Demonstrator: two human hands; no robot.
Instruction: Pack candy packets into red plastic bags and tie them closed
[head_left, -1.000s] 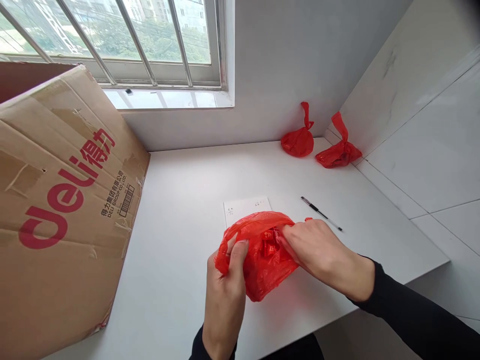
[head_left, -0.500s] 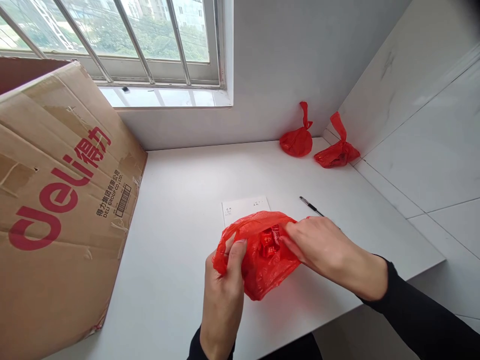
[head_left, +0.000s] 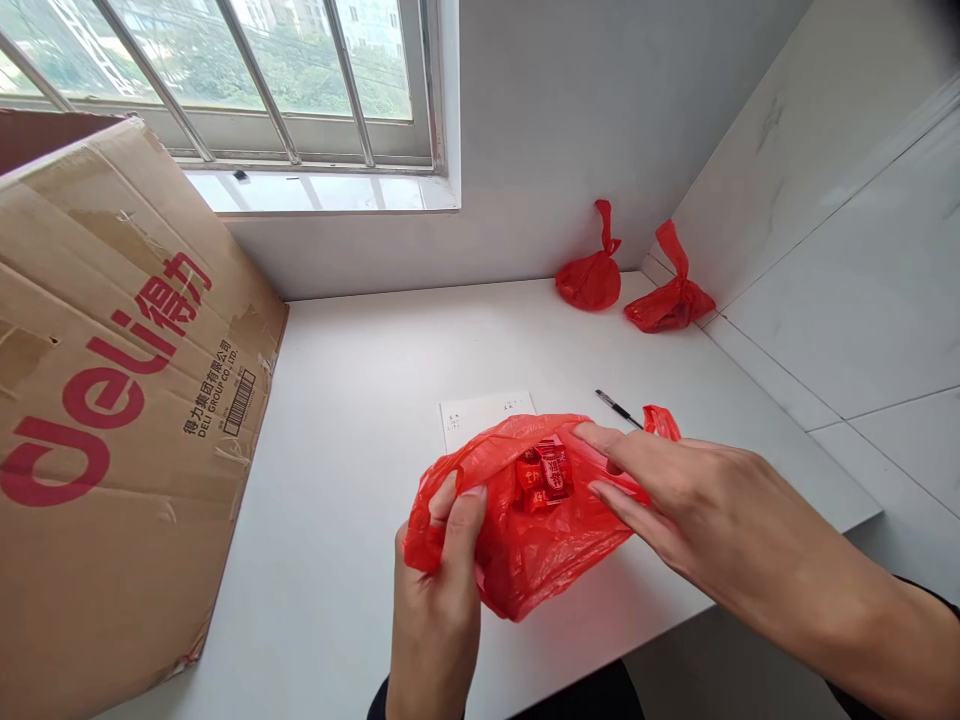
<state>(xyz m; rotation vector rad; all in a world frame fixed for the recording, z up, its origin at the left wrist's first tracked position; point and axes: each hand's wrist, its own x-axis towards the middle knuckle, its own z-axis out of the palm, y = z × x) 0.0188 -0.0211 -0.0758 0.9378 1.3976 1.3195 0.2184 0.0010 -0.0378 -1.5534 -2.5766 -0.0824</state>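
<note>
A thin red plastic bag (head_left: pixel 525 575) hangs over the table with its mouth spread toward me. Pinched between the thumb and fingers of my left hand (head_left: pixel 442 600) is the bag's left rim. Several small red-wrapped candies (head_left: pixel 553 472) show inside the bag. On the other side, my right hand (head_left: pixel 712 505) lies against the bag's right rim, fingers stretched out and thumb apart from them. A loop of the bag sticks up behind that hand.
A white table (head_left: pixel 337 400) carries a paper with writing (head_left: pixel 486 408) and a black pen (head_left: pixel 619 408). Two knotted red bags (head_left: pixel 590 280) (head_left: pixel 671 305) stand in the back right corner. A large cardboard box (head_left: pixel 142 400) stands on the left, below a barred window (head_left: pixel 285 90).
My right hand has shifted right and its fingers have straightened and parted. The bag's mouth is wider and its right loop now shows. The candies are more exposed.
</note>
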